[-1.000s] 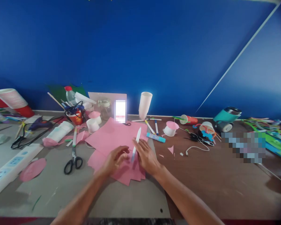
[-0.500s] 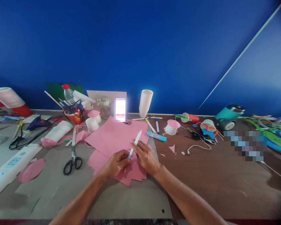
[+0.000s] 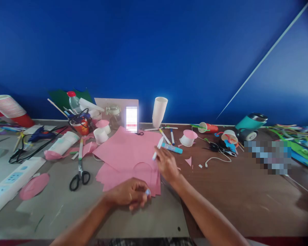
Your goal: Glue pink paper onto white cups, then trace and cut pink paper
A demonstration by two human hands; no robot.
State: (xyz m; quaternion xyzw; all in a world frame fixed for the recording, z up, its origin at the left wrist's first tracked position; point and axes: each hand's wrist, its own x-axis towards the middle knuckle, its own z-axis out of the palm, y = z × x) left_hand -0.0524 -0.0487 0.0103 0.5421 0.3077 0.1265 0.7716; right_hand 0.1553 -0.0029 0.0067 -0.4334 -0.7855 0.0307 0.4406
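Observation:
My right hand [image 3: 168, 165] grips a white marker [image 3: 158, 148] over the right edge of a stack of pink paper [image 3: 128, 150]. My left hand [image 3: 129, 194] is closed, with a small pale-blue marker cap [image 3: 147, 192] pinched at its fingertips, above the stack's near edge. A curved line shows on the top sheets between the hands. Just beyond my right hand lies a blue glue stick [image 3: 173, 148]. Black-handled scissors [image 3: 79, 177] rest to the left of the paper.
Left of the scissors lie a pink paper disc [image 3: 35, 186] and a white power strip [image 3: 15, 179]. Along the blue wall stand a white cup stack [image 3: 159, 112], a lit screen [image 3: 131, 119] and a jar [image 3: 114, 115]. A teal tumbler [image 3: 251, 124] lies at right, near cables.
My hands have moved apart. The marker went up and right in my right hand, while my left hand drew down toward me with the small cap.

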